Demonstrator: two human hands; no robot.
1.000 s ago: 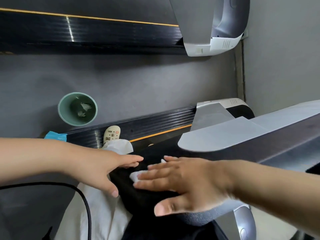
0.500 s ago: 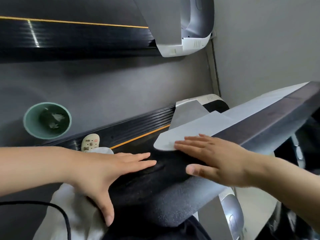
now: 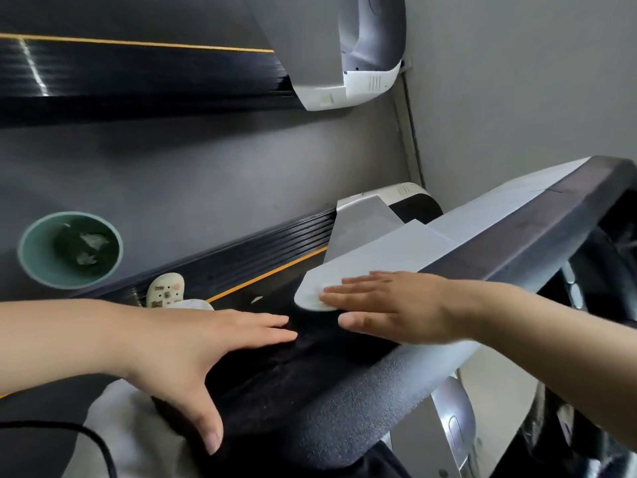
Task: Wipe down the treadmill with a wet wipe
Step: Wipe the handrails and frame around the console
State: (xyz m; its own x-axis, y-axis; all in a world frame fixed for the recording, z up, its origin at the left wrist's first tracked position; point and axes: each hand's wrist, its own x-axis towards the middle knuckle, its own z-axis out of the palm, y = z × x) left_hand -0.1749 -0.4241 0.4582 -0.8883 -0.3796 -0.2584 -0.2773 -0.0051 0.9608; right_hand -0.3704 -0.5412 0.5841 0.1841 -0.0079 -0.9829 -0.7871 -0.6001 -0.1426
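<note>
While both forearms are seen reaching in from the lower edges, the details are set out below.

Hidden: the wet wipe point(image 3: 315, 300) is largely covered by the right hand's fingers; only a pale rounded patch is seen past the fingertips, and its edge is hard to tell from the grey panel beneath.
Cut off: the black cable point(image 3: 86, 439) and the pale cloth point(image 3: 138, 439) at the lower left are cropped by the frame.
Treadmill point(image 3: 517, 232): its handrail is crossed by both hands; a grey panel and dark padding are seen.
Right hand point(image 3: 396, 308): laid flat, fingers straight, pressed on the wipe at the grey panel's rounded end.
Left hand point(image 3: 193, 350): spread flat, nothing grasped, rested on the dark padding, just beside the wipe but apart from it.
Green bin point(image 3: 70, 253): stood on the floor at left, scraps inside.
Shoe point(image 3: 165, 290): pale, partly hidden behind the left forearm.
</note>
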